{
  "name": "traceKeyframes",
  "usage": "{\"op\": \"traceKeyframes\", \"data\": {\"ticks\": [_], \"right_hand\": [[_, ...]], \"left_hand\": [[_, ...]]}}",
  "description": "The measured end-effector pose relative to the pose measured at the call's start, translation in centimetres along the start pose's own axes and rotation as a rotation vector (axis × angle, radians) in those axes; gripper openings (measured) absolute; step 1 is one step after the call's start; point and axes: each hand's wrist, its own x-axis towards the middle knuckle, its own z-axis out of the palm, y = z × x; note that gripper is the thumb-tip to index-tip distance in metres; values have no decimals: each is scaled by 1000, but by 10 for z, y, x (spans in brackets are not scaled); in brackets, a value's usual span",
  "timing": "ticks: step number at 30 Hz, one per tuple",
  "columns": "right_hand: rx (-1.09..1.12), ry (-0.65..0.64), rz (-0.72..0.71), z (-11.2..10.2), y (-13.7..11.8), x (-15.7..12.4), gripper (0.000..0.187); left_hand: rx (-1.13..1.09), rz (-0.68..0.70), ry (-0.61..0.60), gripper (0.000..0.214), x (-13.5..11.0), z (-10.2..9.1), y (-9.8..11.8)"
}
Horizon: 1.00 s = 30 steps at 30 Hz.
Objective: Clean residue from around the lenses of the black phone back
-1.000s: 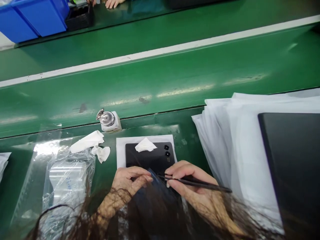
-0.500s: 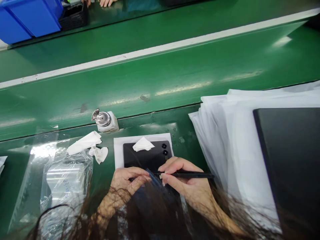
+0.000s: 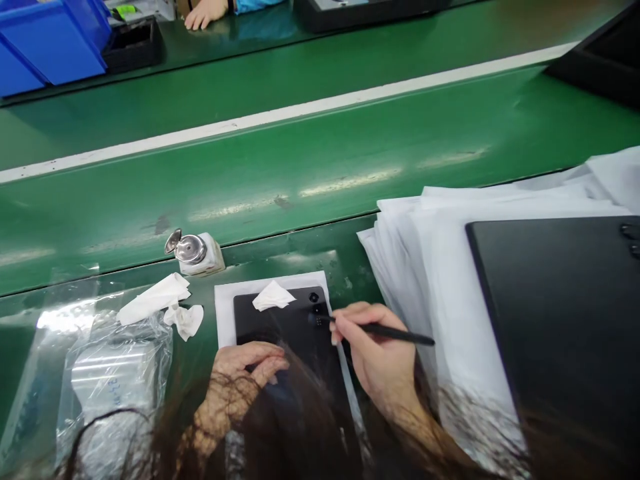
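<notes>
A black tablet (image 3: 285, 327) lies back-up on a white sheet (image 3: 223, 313) near the front edge, its camera lenses (image 3: 314, 298) at the far right corner. A small folded white wipe (image 3: 273, 297) rests on it. My right hand (image 3: 373, 353) grips thin black tweezers (image 3: 380, 329), whose tip touches the tablet just below the lenses. My left hand (image 3: 240, 373) lies flat on the tablet's near left part, fingers together, pinching a clear film edge. Dark hair hangs across the bottom of the view and hides the tablet's near end.
A metal-topped pump bottle (image 3: 195, 252) stands behind the tablet. Crumpled wipes (image 3: 160, 303) and clear plastic bags (image 3: 110, 380) lie left. A stack of white sheets (image 3: 435, 267) with a large black tablet (image 3: 560, 320) on top fills the right. Green conveyor belt (image 3: 300, 153), blue bins (image 3: 45, 40) and another person's hand (image 3: 203, 13) lie beyond.
My right hand has carried the tweezers forward from the tablet's near middle to the spot below the lenses. My left hand has flattened onto the tablet. The view has shifted right.
</notes>
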Motion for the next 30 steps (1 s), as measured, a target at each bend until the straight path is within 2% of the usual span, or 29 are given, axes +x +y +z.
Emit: {"op": "traceKeyframes", "data": {"ticks": [2,6,11,16,22,30], "right_hand": [[15,77,12,0,2,18,28],[-27,104,16,0,6,34,30],[-64,100,6,2,10,28,30],[-85,99,-17,4,9,28,29],[-116,94,-38,6,6,29,27],[-153,71,-60,6,4,27,29]], "left_hand": [[41,-4,7,7,-2,0,-1],[171,53,-17,10,-3,-2,6],[161,117,-1,10,2,-3,20],[258,202,53,10,4,-3,20],[266,122,12,11,2,-3,9],[253,157,47,10,1,-1,14]]}}
